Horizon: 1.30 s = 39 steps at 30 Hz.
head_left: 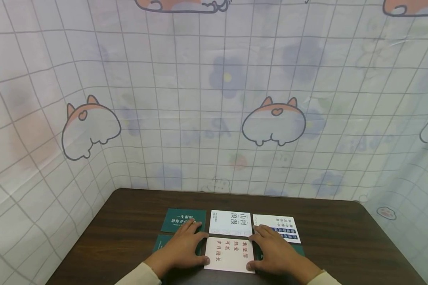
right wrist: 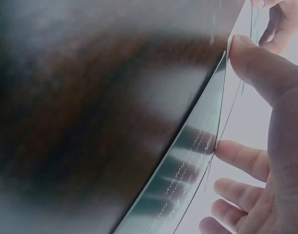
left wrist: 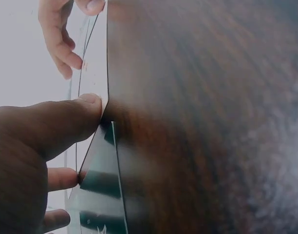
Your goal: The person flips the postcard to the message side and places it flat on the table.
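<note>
A pale postcard with red characters (head_left: 230,254) lies on the table between the two hands. My left hand (head_left: 184,247) touches its left edge, the thumb (left wrist: 88,109) at the near corner and the index finger by the far corner. On the right edge, my right hand (head_left: 274,251) mirrors this with its thumb (right wrist: 244,51) and index finger. Both hands have their fingers spread and loosely bent. Partly hidden beneath the left hand is a green postcard (head_left: 160,242); another green postcard (head_left: 299,249) shows beneath the right hand.
Behind lies a row of a green postcard (head_left: 169,221), a white postcard with dark characters (head_left: 232,223) and a white postcard with blue blocks (head_left: 292,229). The dark wooden table (head_left: 342,237) meets a gridded cloth backdrop (head_left: 199,166) at its far edge.
</note>
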Each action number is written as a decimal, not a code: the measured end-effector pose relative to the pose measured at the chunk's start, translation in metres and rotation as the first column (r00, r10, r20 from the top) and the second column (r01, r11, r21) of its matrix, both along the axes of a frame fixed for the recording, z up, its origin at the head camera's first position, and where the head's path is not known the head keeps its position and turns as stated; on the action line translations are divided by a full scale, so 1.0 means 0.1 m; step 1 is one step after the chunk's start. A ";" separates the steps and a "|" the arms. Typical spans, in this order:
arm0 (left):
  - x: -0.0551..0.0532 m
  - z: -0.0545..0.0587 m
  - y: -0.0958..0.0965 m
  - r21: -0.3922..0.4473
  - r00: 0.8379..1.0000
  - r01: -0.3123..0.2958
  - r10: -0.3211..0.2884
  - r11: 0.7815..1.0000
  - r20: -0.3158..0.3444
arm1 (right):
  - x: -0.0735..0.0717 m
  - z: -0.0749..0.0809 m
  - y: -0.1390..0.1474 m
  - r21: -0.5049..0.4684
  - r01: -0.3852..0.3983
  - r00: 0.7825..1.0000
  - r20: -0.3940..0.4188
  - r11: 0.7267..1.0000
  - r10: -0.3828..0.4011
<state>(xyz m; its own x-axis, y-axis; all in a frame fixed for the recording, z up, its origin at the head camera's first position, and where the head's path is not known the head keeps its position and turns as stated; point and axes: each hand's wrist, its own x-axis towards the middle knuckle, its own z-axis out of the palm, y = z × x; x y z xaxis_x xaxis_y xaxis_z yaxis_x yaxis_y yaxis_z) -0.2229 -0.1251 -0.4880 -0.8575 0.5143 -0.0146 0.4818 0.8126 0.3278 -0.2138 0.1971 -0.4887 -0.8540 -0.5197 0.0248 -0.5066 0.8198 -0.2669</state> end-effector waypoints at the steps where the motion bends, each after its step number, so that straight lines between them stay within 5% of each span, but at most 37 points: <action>1: 0.00 0.01 0.00 0.003 1.000 -0.001 0.001 1.000 0.004 | -0.01 0.00 0.00 -0.002 -0.001 1.000 0.004 1.000 0.001; 10: -0.03 0.03 0.00 0.038 1.000 0.005 -0.006 0.999 0.017 | -0.04 0.02 -0.01 -0.038 -0.007 0.998 0.055 0.999 0.009; 17: -0.05 0.00 0.01 0.057 0.999 0.024 -0.022 0.998 -0.034 | -0.02 0.03 -0.02 -0.040 0.002 0.998 0.056 0.999 0.000; 28: -0.03 -0.02 0.03 0.118 0.997 -0.020 0.029 0.993 -0.075 | 0.03 0.00 -0.05 -0.103 0.030 0.992 -0.116 0.994 -0.042; 39: 0.01 0.02 0.04 0.206 0.998 -0.048 0.057 0.977 -0.038 | 0.08 0.01 -0.10 -0.194 0.158 0.987 0.028 0.968 -0.156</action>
